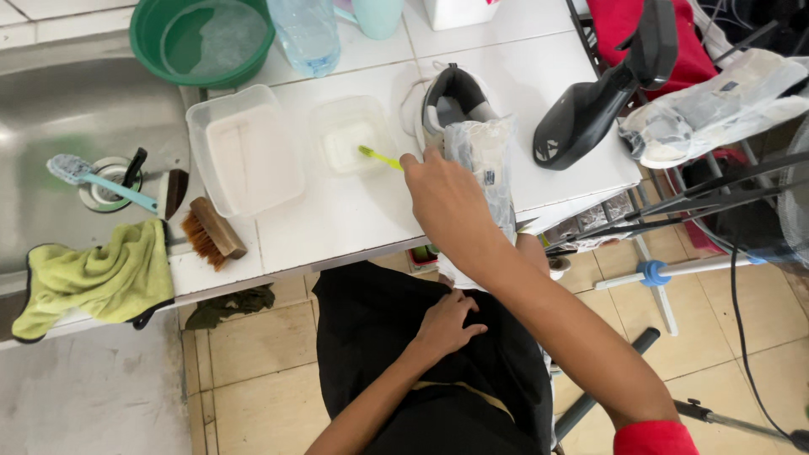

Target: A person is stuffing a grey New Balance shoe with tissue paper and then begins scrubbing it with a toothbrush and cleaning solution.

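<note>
Toothbrush (379, 157): thin, yellow-green plastic, held over the white counter (337, 219). Long axis runs upper left to lower right; head end points upper left and sits in the small tub (347, 139), handle end runs back into the fingers. Bristles too small to make out. Right hand (442, 202): reaches out over the counter, fingers pinched closed on the handle end. Left hand (447, 324): rests on the lap on black cloth, fingers loosely curled, holding nothing. Small tub is clear soft-edged plastic, square with rounded corners, a whitish patch at its bottom. Just left of it, a larger clear tub (244, 152), rectangular, with milky liquid. Just right of the small tub, a shoe (455, 101), grey and white with a dark inside, opening toward the camera; a crinkled clear bag (484, 160) covers its near part beside the right hand. Further right, a black glossy handheld appliance (590, 109) lies slanted on the counter edge. Left edge of counter: wooden brush (215, 232) with brown bristles, a crumpled yellow-green cloth (93, 278), and a steel sink (76, 109) with a light blue long-handled brush (93, 181) across the drain. Far side: green round basin (202, 38), clear bottle (305, 34).
</note>
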